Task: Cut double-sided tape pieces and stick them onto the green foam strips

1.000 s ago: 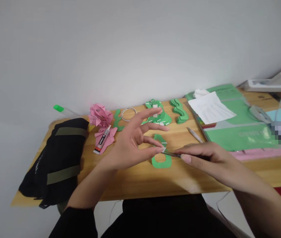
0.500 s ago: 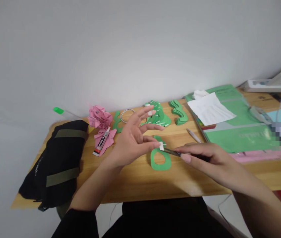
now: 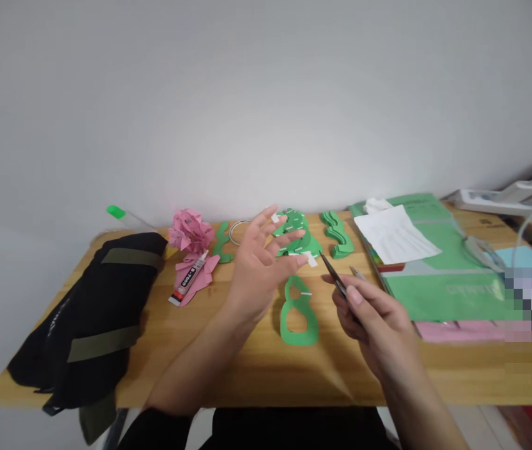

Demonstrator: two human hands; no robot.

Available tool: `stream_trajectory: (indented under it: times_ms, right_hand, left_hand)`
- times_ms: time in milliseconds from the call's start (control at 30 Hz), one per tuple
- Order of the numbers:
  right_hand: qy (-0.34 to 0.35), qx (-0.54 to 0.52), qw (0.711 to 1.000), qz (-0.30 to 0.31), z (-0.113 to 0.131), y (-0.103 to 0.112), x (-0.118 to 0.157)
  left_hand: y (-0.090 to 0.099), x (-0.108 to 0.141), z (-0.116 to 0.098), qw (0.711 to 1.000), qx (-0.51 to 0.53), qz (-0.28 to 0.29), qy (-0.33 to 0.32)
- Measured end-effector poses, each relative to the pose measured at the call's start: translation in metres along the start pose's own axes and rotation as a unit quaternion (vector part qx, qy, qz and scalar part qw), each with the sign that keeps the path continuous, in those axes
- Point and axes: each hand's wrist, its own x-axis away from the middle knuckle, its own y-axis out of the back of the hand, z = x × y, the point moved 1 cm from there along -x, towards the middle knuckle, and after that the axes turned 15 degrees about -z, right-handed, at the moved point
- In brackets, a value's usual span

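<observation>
My left hand (image 3: 257, 275) hovers over the table with its fingers spread. A small white piece (image 3: 312, 259) clings at the thumb tip, and another white bit (image 3: 275, 218) shows at a fingertip. My right hand (image 3: 369, 306) is closed around dark tweezers (image 3: 334, 275), whose tips point up and left, slightly apart from the white piece at my left thumb. Below and between the hands lies a green paper cutout (image 3: 310, 335) with openings in it and a thin white strip (image 3: 306, 294) on its upper part. Behind my left fingers sit green cutouts (image 3: 311, 244) dotted with white strips.
Wavy green pieces (image 3: 341, 240) are stacked at the back. Left are a pink paper flower (image 3: 190, 230), a glue tube (image 3: 187, 280) and a black pouch (image 3: 92, 319). White paper (image 3: 394, 232) lies on a green packet (image 3: 453, 294); a tape roll (image 3: 484, 253) is right, on the wooden table (image 3: 228, 381).
My right hand has drawn the tweezers back from the white piece at my left thumb and tilted them more upright. The view has shifted slightly. The white piece stays at the thumb.
</observation>
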Motion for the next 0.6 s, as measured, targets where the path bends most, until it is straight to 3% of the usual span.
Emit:
stream_trajectory:
  times_ms: [167,600]
  right_hand:
    - [-0.022,-0.02,1.0,0.008,0.0026,-0.0096,0.0047]
    - [-0.036,-0.032,0.998,0.029,0.0082,-0.01,0.0053]
  left_hand:
    - [-0.0073,0.0045,-0.0012,1.0,0.012,-0.01,-0.012]
    - [-0.0099,0.0061,-0.0021,1.0,0.023,0.005,-0.004]
